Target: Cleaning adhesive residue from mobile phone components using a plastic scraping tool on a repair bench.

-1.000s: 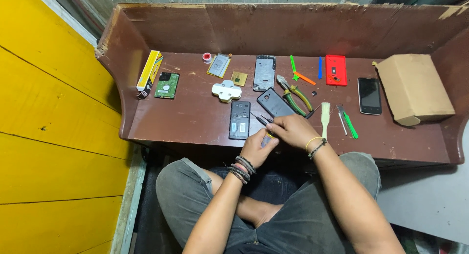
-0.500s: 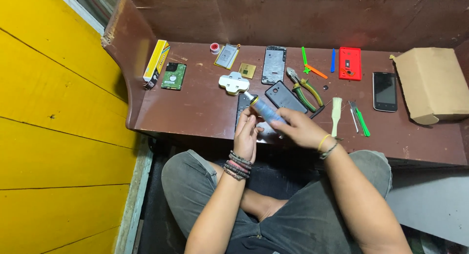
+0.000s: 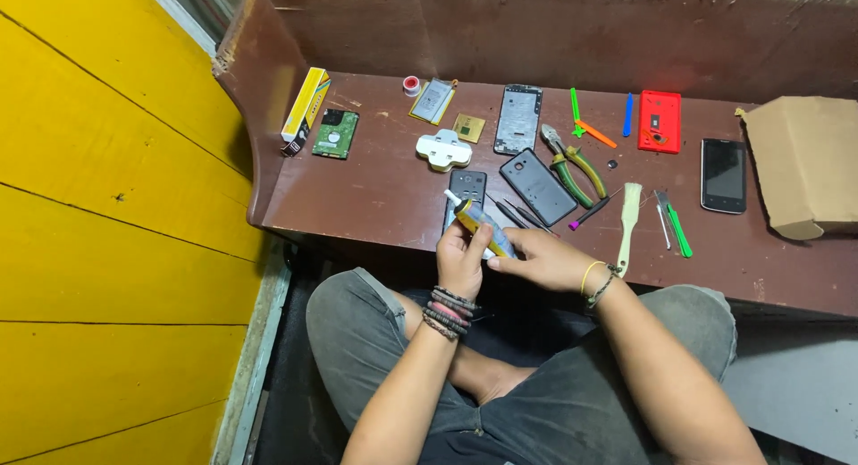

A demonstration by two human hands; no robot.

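1. The fingers of the left hand are curling closed around the lower part of a small glue tube, gripping it above the table's near edge.
2. The right hand is pinching the tube's lower end with thumb and fingertips, closed on it too (both hands are sharing the one tube).
3. The tube is tilting, its white nozzle pointing up and to the left, towards a dark phone lying flat just beyond the hands.
4. Just right of that phone, thin tweezers and a black phone back cover are lying on the brown table.
5. Farther out, green-handled pliers, a pale brush, a red phone shell and a cardboard box are sitting well apart.
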